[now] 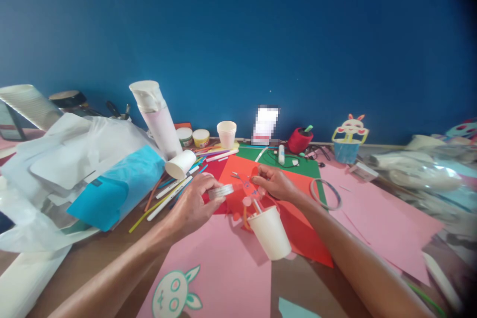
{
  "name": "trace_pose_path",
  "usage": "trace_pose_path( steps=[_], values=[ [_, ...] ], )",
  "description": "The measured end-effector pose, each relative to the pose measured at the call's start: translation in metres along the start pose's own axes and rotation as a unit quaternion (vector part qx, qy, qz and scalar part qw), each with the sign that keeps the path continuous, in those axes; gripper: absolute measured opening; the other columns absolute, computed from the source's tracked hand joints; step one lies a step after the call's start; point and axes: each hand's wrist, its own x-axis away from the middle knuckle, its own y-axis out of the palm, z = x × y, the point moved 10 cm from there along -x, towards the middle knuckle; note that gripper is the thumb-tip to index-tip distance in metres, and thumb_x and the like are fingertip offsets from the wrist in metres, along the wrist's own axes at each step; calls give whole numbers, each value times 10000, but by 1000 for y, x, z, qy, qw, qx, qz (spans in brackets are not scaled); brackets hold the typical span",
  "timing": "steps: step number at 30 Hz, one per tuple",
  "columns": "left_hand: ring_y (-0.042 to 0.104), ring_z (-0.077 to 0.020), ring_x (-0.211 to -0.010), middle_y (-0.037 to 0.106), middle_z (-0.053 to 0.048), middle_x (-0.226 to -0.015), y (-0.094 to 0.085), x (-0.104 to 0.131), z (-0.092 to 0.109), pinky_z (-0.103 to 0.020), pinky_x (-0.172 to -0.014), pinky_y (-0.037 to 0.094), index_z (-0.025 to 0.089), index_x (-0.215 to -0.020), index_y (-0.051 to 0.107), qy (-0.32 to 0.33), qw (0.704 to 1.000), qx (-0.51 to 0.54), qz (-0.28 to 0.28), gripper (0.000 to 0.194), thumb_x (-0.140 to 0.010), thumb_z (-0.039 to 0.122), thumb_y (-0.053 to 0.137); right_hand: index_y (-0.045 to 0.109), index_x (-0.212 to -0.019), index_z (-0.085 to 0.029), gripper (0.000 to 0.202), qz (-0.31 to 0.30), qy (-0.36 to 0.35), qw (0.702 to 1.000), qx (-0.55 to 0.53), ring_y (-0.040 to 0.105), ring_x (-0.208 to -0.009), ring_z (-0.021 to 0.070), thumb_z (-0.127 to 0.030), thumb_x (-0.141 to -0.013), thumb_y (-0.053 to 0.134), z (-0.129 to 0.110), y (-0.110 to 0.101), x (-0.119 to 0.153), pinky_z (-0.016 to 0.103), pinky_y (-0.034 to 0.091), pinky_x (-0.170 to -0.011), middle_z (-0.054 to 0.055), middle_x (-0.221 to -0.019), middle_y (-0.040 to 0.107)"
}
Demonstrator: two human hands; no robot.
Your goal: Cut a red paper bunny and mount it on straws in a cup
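Note:
In my left hand (199, 201) is a small roll of tape (221, 192), pinched between thumb and fingers above the red paper. My right hand (275, 183) has its fingers pressed together beside a pair of scissors (246, 185) on the orange paper (309, 238); whatever is between the fingertips is too small to make out. Below my right hand a white paper cup (271, 236) lies tilted, with small cut paper pieces about its rim. Nearer to me, a rabbit face cutout (170, 294) with green outlines rests on pink paper (223, 268).
Markers (169, 199) lie scattered on the left beside a tipped cup (181, 164) and a plastic bag (74, 169). A phone (266, 125) leans on the blue wall. A large tape ring (326, 194) and a finished rabbit cup (347, 149) stand right, near plastic packaging (421, 171).

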Motion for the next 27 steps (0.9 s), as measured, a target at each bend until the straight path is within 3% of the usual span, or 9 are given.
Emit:
trace_pose_path(
  steps=[14, 27],
  values=[
    [552, -172, -828, 623, -25, -868, -1, -1, -12, -278, -738, 405, 181, -776, 593, -23, 1000, 9, -2, 99, -680, 193, 572, 405, -591, -172, 245, 10, -26, 997, 74, 383, -505, 72, -279, -800, 475, -4, -1, -1, 194, 280, -489, -60, -535, 399],
    [566, -168, -812, 628, -21, -854, 1, -1, -15, -269, -725, 423, 181, -783, 586, -31, 999, 16, -19, 107, -680, 195, 557, 407, -615, -181, 223, 29, -36, 991, 123, 397, -512, 86, -279, -805, 468, 0, -6, -4, 202, 276, -499, -54, -526, 420]
  ],
)
